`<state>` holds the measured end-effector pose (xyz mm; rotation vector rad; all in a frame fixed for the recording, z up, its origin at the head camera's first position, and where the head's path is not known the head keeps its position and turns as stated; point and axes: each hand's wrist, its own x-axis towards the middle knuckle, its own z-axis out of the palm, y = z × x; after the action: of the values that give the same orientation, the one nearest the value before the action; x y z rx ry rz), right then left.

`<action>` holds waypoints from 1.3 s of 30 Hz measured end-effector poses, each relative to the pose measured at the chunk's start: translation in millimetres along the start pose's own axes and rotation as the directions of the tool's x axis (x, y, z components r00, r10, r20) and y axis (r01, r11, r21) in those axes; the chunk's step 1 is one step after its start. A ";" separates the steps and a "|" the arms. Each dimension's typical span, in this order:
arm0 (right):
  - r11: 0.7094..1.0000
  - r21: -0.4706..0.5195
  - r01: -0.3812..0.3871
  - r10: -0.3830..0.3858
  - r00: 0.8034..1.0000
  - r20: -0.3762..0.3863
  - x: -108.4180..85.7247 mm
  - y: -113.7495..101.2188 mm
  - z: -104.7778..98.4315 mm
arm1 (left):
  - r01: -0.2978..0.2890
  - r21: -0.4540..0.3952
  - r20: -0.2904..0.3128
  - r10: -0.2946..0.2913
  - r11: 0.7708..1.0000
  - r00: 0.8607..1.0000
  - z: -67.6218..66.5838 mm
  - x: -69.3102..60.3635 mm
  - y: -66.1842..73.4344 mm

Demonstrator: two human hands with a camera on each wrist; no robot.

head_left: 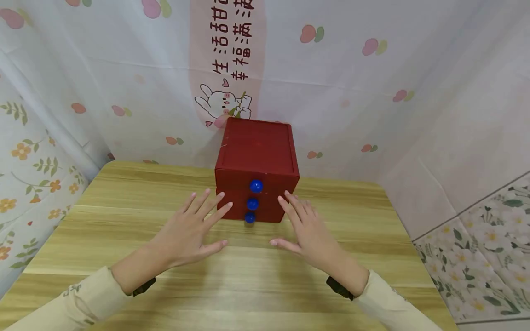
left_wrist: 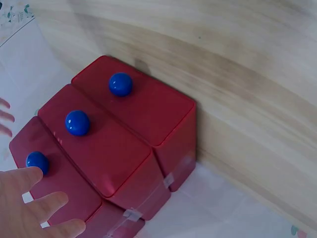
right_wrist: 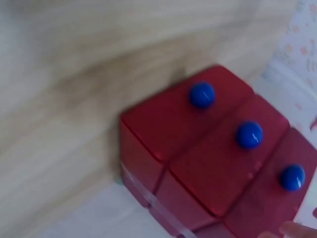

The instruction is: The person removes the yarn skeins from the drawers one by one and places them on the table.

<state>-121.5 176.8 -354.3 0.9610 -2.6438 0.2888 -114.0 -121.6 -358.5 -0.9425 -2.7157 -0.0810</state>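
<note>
A red box (head_left: 258, 147) with three stacked drawer fronts, each bearing a round blue knob, stands at the back of the table. My left hand (head_left: 186, 234), fingers spread and straight, hovers in front of its left side and holds nothing. On the other side my right hand (head_left: 310, 232) is likewise spread and empty, near the box's right front edge. In the left wrist view the left fingers (left_wrist: 49, 206) appear beside a blue knob (left_wrist: 37, 162). The right wrist view shows the red fronts (right_wrist: 213, 153) and only some fingertips (right_wrist: 297, 230) at the lower right corner.
The wooden table (head_left: 248, 285) extends on both sides of the box and in front of it. Behind the box hangs a white printed cloth (head_left: 343, 64). Clear tape (left_wrist: 132, 214) runs along the box's side.
</note>
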 end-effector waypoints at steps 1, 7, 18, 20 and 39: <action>0.999 0.040 -0.004 0.005 1.000 -0.031 3.1 1.4 -3.4 | -0.004 -0.005 -0.005 0.004 1.000 1.000 -1.2 0.7 0.2; 0.962 0.243 -0.128 0.171 0.972 -0.164 31.3 17.5 -25.3 | -0.011 -0.055 -0.026 0.010 0.998 1.000 -7.9 6.1 2.1; 0.774 0.419 -0.475 0.476 0.873 0.110 94.8 62.3 -40.6 | 0.040 -0.168 -0.059 -0.050 0.985 0.997 -15.9 16.1 5.5; 0.756 0.395 -0.522 0.504 0.849 0.157 103.3 66.0 -37.8 | 0.054 -0.195 -0.068 -0.068 0.979 0.995 -16.6 18.4 6.1; 0.657 0.420 -0.626 0.536 0.780 0.324 137.5 72.9 -15.5 | 0.179 -0.512 -0.060 -0.243 0.840 0.968 -9.2 44.1 12.8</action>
<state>-265.4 155.4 -296.8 0.1886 -3.0394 1.1574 -137.3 -86.3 -338.3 -0.7131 -2.7140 -0.9040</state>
